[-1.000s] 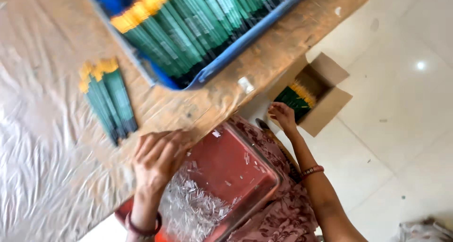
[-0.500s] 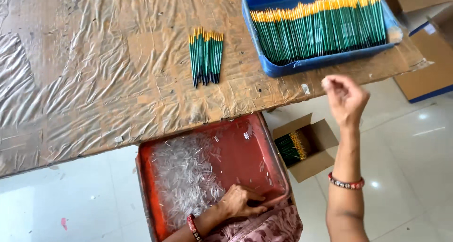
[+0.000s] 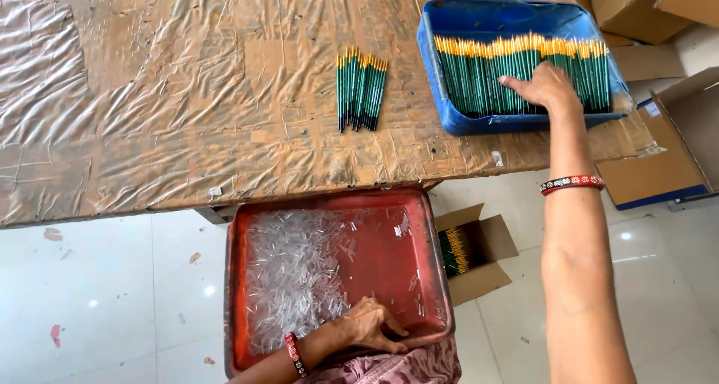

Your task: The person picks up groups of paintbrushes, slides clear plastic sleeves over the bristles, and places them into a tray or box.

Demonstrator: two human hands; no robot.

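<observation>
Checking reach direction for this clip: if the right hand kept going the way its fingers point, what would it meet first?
The right hand already rests on the green, yellow-tipped brushes in the blue tray; its fingers point left along the row, so it would likely meet more brushes, then the tray's left wall.

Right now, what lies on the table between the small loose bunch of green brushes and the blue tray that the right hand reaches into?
In the head view, only wrinkled clear plastic sheeting over the brown tabletop lies between the small bunch of green, yellow-tipped brushes and the blue plastic tray under the right hand.

Table is covered in crinkled plastic sheet; green brush bundle and blue tray are laid directly on it.
</observation>
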